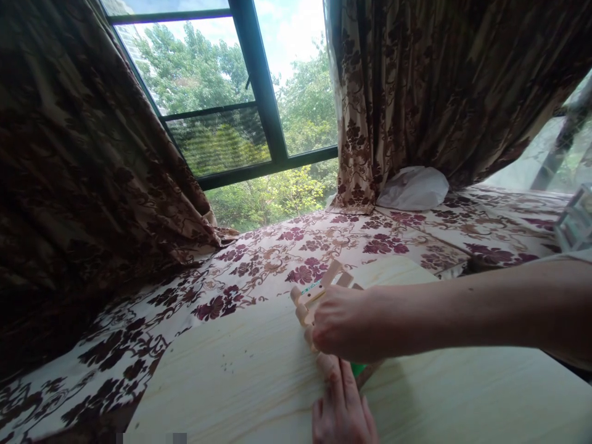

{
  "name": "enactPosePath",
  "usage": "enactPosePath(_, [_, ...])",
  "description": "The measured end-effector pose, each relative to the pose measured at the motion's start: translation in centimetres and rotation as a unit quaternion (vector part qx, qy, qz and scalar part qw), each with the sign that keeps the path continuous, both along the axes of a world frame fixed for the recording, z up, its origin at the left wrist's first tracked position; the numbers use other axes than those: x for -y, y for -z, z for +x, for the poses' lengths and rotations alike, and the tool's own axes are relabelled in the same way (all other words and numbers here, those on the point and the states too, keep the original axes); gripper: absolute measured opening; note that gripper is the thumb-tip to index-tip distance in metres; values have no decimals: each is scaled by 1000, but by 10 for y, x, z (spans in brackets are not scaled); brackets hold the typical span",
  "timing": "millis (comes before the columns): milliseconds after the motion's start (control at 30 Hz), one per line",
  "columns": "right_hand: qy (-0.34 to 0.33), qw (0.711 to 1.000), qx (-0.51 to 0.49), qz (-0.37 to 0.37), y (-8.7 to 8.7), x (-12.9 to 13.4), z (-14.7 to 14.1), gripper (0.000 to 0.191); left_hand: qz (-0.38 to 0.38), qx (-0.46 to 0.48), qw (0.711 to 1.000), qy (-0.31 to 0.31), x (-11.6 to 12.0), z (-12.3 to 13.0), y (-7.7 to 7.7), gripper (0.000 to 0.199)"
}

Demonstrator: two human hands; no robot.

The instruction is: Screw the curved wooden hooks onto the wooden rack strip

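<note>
1. Head view, hidden or unclear: The right hand (345, 322) is bent over a pale, flat-sided wooden piece with small dark dots (324, 290), covering its near side. Its fingers are curled in close, but the palm side is hidden, so I cannot tell whether they are clamped on the wood. The left hand (345, 410), cut off by the bottom edge, reaches up just below; its visible fingers lie side by side, their tips out of sight, and their hold cannot be told. Rounded, skin-toned knobs along the wooden piece's left side may be fingertips. A bright green patch (358, 369) shows only partly between the hands.

2. Head view, around them: The wooden piece is over the far part of a pale, wood-grained board (222, 370) with small dark specks left of the hands. The board lies on a cream cloth with purple-brown flowers (259, 265). Beyond are patterned curtains (370, 92), a dark-framed window (268, 92) and a crumpled white plastic bag (414, 188). The right forearm crosses the board, blocking part of it. A pale-framed object (576, 219) is cut off at the right edge.
</note>
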State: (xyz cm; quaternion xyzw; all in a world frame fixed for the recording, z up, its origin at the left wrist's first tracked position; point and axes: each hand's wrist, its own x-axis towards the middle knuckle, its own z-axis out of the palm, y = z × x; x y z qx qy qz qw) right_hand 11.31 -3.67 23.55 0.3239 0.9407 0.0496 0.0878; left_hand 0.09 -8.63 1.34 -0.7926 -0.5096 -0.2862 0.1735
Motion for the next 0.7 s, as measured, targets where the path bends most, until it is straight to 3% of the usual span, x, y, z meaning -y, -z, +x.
enactPosePath(167, [-5,998,40,-46,1,0,-1,11,-3,-5,1000,1,2,-1,3,43])
enactPosePath(400, [105,992,50,-58,-11,4,1,21,1,-2,1000,13,2,-2,1,50])
enactPosePath(467, [84,995,40,-34,-9,6,3,15,4,-2,1000,10,1,-2,-1,49])
enactPosePath(600, [-22,999,14,29,5,6,1,11,15,-11,1000,2,1,-1,-2,41])
enactPosePath(700, [-36,999,1,37,15,4,-4,10,12,-19,1000,1,2,-1,-1,35])
